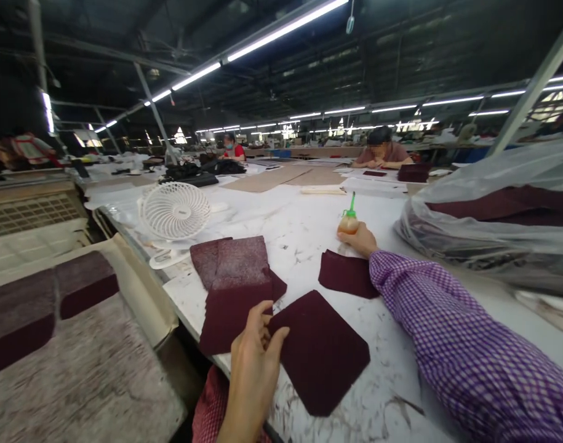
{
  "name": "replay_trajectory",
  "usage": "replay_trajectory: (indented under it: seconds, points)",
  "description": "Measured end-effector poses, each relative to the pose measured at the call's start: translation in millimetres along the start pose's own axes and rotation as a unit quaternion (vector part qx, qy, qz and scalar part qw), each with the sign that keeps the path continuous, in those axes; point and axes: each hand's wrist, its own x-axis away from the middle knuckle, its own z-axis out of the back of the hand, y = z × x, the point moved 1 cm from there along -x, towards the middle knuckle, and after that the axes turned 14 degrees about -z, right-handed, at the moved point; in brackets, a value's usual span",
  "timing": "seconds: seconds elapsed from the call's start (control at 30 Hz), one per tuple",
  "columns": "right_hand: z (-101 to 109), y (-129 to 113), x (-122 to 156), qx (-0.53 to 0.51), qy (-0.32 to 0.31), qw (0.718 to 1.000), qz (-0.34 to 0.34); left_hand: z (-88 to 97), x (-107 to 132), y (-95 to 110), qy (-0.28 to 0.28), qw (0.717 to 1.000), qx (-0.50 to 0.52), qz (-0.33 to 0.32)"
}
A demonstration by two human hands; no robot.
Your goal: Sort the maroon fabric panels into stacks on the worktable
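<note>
My left hand is closed, with thumb and fingers pinching the left corner of a flat maroon fabric panel with cut corners. Its far part lies over the white tabletop. Farther off, my right hand is wrapped round a small squeeze bottle with a green nozzle and amber liquid. Below that hand lies a small stack of maroon panels, partly behind my sleeve. Just beyond my left hand, overlapping maroon panels are fanned out, whitish over their far parts.
A white fan stands at the table's left edge. On the right is a clear plastic bag of maroon fabric. Whitened maroon panels lie on a board at lower left. Two people sit at the far tables.
</note>
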Motion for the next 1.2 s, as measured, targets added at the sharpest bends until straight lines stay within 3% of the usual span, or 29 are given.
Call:
replay_trajectory:
  seconds: [0.1,0.2,0.33,0.47,0.67,0.8,1.0,1.1,1.2]
  points:
    - [9,-7,5,-0.059,0.013,0.998,0.018,1.5,0,0,0.007,0.999,0.030,0.014]
    - [22,-23,12,-0.123,-0.020,0.990,0.061,2.9,2,1,0.022,0.996,0.084,0.017]
    - [41,-49,40,-0.177,-0.125,0.969,0.116,2.4,3,1,0.032,0.993,0.114,0.023]
    - [62,-69,96,-0.211,-0.295,0.921,0.141,-0.2,1,-1,0.037,0.987,0.152,0.036]
    - [97,-74,170,-0.233,-0.446,0.861,0.076,-4.6,-2,-1,0.033,0.979,0.196,0.048]
    - [109,-65,199,-0.290,-0.497,0.816,0.050,-4.0,-6,0,0.033,0.980,0.185,0.071]
    - [112,-51,234,-0.339,-0.550,0.761,0.062,-9.6,-6,17,-0.059,0.980,0.157,0.103]
    - [97,-38,244,-0.336,-0.592,0.731,0.055,-11.9,-3,26,-0.050,0.992,0.095,0.066]
    - [77,-23,248,-0.335,-0.582,0.740,0.040,-10.7,-1,29,-0.028,0.997,0.074,0.022]
